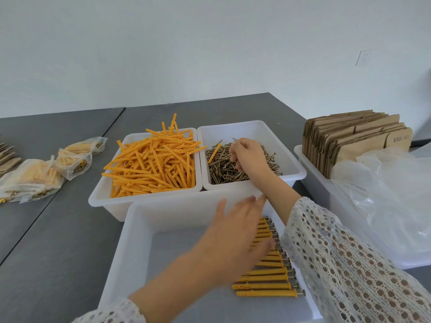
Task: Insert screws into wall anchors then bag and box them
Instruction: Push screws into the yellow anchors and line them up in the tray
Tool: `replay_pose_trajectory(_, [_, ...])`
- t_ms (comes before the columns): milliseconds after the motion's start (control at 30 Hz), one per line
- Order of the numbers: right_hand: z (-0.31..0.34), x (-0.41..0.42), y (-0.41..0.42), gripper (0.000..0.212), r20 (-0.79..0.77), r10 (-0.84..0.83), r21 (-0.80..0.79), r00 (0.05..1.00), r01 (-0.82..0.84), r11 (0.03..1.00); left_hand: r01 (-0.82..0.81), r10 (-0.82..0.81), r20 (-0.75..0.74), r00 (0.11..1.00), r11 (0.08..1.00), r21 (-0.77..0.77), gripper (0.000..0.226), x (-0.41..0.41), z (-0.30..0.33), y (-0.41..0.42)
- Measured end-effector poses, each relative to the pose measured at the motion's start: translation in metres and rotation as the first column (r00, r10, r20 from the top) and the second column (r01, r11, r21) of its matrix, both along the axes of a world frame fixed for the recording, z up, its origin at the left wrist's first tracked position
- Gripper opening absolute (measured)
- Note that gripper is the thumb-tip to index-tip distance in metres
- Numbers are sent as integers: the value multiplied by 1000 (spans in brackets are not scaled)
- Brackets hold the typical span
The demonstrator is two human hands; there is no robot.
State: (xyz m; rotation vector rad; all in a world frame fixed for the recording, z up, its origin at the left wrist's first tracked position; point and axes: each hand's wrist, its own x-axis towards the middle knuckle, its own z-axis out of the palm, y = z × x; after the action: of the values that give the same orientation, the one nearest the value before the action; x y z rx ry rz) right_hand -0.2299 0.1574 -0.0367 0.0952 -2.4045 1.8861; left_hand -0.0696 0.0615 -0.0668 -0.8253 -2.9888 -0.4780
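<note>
A white tub (98,197) at back left is heaped with loose orange wall anchors (151,164). Beside it, a second white tub (291,164) holds a pile of brass screws (224,169). My right hand (249,157) reaches into that pile, fingers curled down among the screws; whether it grips any is hidden. A near white tub (140,229) holds a row of anchors with screws in them (268,285) along its right side. My left hand (235,238) hovers blurred over that row with fingers spread flat.
Filled clear bags of anchors (30,180) lie on the grey table (58,241) at the left. A white bin at the right holds flat cardboard boxes (354,141) and loose clear plastic bags (391,194). A white wall stands behind.
</note>
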Motion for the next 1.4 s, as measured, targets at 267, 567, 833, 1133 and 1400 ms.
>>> replay_pose_trajectory(267, [-15, -3, -1, 11, 2, 167, 705, 986, -120, 699, -675, 664, -292, 688, 734, 80, 28, -52, 31, -82])
replay_pose_trajectory(567, [-10, -1, -9, 33, 154, 196, 811, 969, -237, 534, -635, 634, -130, 763, 771, 34, 38, -59, 19, -96])
replay_pose_trajectory(833, [-12, 2, -3, 22, 22, 214, 726, 977, -162, 668, -553, 576, 82, 813, 810, -196, 42, -65, 30, -102])
replay_pose_trajectory(1133, [-14, 3, -5, 22, -257, 42, 646, 966, 140, 750, -606, 626, -131, 769, 779, 160, 25, -48, 14, -112])
replay_pose_trajectory(1400, [-8, 4, 5, 22, -156, -252, 87, 955, 268, 960, -613, 753, -156, 640, 622, 488, 9, -44, 21, -112])
